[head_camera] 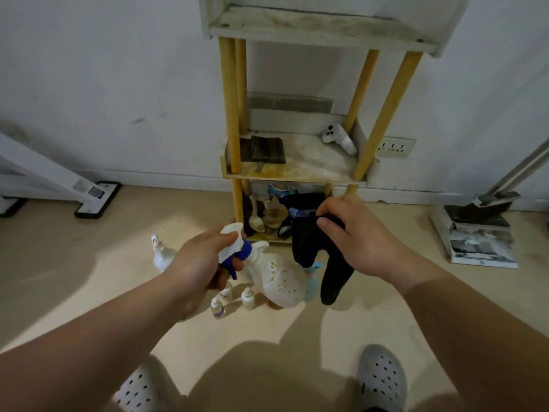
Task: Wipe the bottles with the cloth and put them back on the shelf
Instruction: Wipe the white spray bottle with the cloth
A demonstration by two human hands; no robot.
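Item: bottle-wiping job, state at this moment. Nearest the wearer: two white perforated clogs [381, 379] on the beige floor [386, 307]. Hands: well apart, both occupied. Left hand [205, 260] grips the blue-and-white trigger head of a white spray bottle [276, 281], which is held tilted with its body leaning toward the right. Right hand [353, 236] pinches a black cloth [309, 248] by its upper end, and the rest hangs loose in two tails. The cloth hangs just beside the bottle's body and overlaps its far edge; whether it touches cannot be told. On the floor under the left hand: three small bottles [247, 298], standing close together. Just beyond: a white pump bottle [162, 254]. Farther back, against the wall: the shelf [297, 171], with yellow posts and pale tiers. The middle tier carries a dark folded item [261, 150] and a white handheld controller [338, 138] but no bottles. The bottom tier is crowded with odds and ends. Progress, as judged: early. The spray bottle is in hand for wiping, four bottles wait on the floor, and none is back on the shelf yet.
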